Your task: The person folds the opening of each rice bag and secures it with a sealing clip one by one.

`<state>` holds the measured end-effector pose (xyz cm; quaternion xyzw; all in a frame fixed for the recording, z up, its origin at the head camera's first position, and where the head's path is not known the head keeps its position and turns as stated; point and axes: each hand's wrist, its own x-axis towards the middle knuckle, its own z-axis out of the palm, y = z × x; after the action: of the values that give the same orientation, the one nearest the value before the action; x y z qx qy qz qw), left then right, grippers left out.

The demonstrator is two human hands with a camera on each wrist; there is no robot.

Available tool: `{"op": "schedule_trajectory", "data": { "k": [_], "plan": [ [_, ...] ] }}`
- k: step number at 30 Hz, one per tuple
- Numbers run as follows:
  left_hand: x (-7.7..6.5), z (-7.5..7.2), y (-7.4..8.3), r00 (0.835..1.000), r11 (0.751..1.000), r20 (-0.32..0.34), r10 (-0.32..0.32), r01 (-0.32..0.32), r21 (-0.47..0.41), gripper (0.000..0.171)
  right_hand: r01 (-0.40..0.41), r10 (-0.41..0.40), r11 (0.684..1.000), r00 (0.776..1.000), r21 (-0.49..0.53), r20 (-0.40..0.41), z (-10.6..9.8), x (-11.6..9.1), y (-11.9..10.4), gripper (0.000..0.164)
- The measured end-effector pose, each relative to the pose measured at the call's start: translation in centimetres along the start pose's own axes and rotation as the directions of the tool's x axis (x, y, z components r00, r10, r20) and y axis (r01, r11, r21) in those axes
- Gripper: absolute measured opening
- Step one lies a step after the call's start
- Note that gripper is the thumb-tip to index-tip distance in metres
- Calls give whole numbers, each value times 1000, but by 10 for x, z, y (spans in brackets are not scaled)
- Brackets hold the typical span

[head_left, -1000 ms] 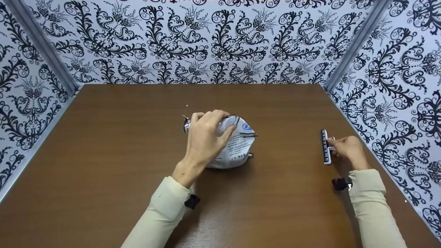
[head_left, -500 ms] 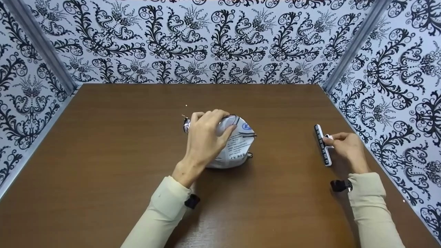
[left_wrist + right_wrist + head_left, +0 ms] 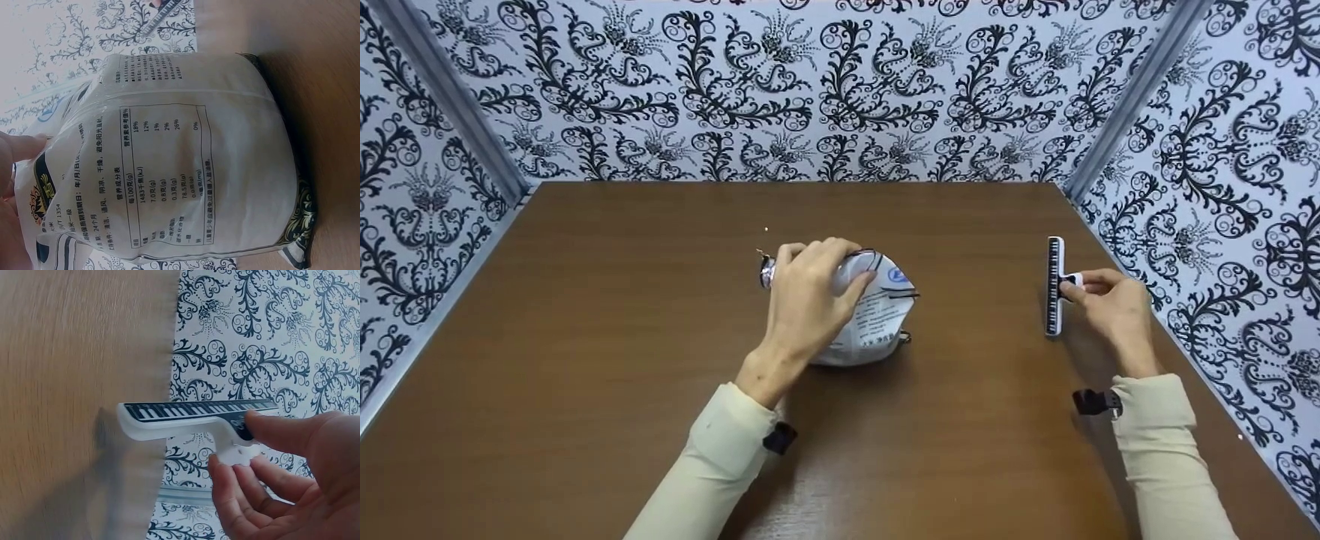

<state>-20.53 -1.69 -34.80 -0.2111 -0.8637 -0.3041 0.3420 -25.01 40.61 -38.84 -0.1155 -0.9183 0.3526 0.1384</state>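
Observation:
Near the middle of the table stands a white plastic bag of rice (image 3: pixel 877 319), printed with text and a nutrition table. My left hand (image 3: pixel 806 300) grips its gathered top, fingers over the far side and thumb on the right. In the left wrist view the bag (image 3: pixel 163 169) fills most of the frame, with fingers (image 3: pixel 17 154) at its upper end. Over on the right, my right hand (image 3: pixel 1114 311) pinches the handle of a long white clip (image 3: pixel 1054 289) with a piano-key pattern. The right wrist view has the thumb on top of the clip's (image 3: pixel 197 413) handle and fingertips beneath.
The brown wooden table (image 3: pixel 607 360) is enclosed by patterned black-and-white walls (image 3: pixel 840 90) at the back and both sides. Black wrist devices sit at the left cuff (image 3: pixel 778 439) and the right cuff (image 3: pixel 1091 403). The right hand is close to the right wall.
My right hand has moved slightly forward and left with the clip, which tilted and then came upright lengthwise in the head view. The left hand and the bag have stayed in place.

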Motion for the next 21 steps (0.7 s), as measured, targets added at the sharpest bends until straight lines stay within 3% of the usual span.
{"op": "schedule_trajectory", "data": {
  "k": [6, 11, 16, 21],
  "plan": [
    [0, 1, 0, 1000, 1000, -7, 5, -5, 1, 26, 88, -70, 988, 988, 129, -138, 5, -6, -6, 39],
    [1, 1, 1, 1000, 1000, -17, 21, -21, -2, 25, 249, -197, 950, 946, 189, -258, 14, -12, -7, 33],
    [1, 1, 1, 1000, 1000, -16, 18, -19, -5, 25, 359, -293, 910, 911, 208, -292, 24, -19, -13, 32],
    [0, 1, 0, 1000, 1000, -13, 13, -13, -11, 26, 396, -322, 888, 899, 235, -296, 31, -29, -21, 31]
  ]
}}
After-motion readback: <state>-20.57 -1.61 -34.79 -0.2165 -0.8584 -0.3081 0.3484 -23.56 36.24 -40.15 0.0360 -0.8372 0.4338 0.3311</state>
